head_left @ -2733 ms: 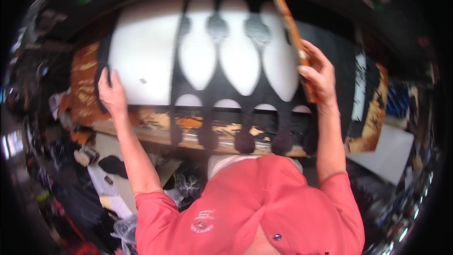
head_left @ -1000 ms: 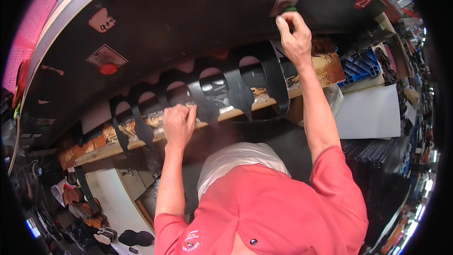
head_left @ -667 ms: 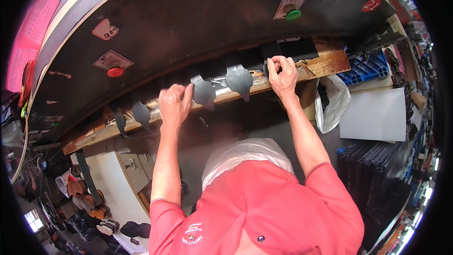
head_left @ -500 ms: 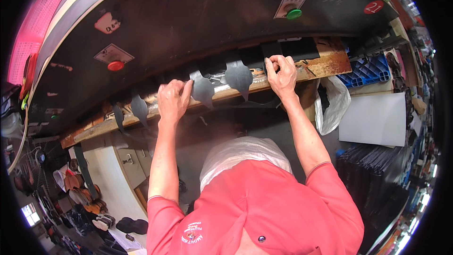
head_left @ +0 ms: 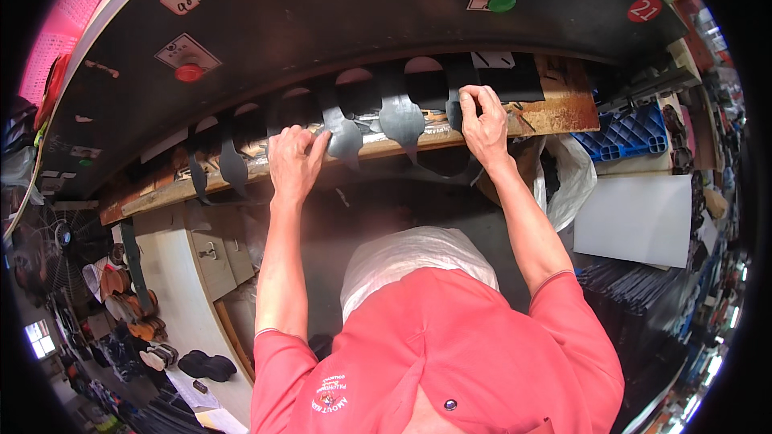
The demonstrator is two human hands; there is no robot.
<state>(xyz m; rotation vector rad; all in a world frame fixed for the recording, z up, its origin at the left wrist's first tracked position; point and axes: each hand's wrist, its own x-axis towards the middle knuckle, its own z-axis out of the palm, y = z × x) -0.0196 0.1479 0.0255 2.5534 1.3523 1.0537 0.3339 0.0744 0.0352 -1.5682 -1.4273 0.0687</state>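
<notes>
A dark, smooth sheet (head_left: pixel 402 122) with a row of rounded cut-outs lies over the front edge of a wooden bench (head_left: pixel 563 116). Its narrow tongues between the cut-outs drape over the edge, joined below by a thin strip. My left hand (head_left: pixel 293 162) is closed, its thumb and fingertips at one tongue left of the middle. Farther right, my right hand (head_left: pixel 484 124) pinches another tongue between thumb and fingers. The back of the sheet runs under the black machine front (head_left: pixel 338 16).
On the machine front are a green button (head_left: pixel 502 3) and a red button (head_left: pixel 190 72). A white bag (head_left: pixel 572 185), a blue plastic crate (head_left: pixel 623 133) and a white board (head_left: pixel 635 221) stand at right. At left are a pale cabinet (head_left: pixel 181 273) and a fan (head_left: pixel 68 241).
The black machine front appears higher in view, and more of the sheet and its cut-outs shows below it. Both hands stay at nearly the same places on the sheet.
</notes>
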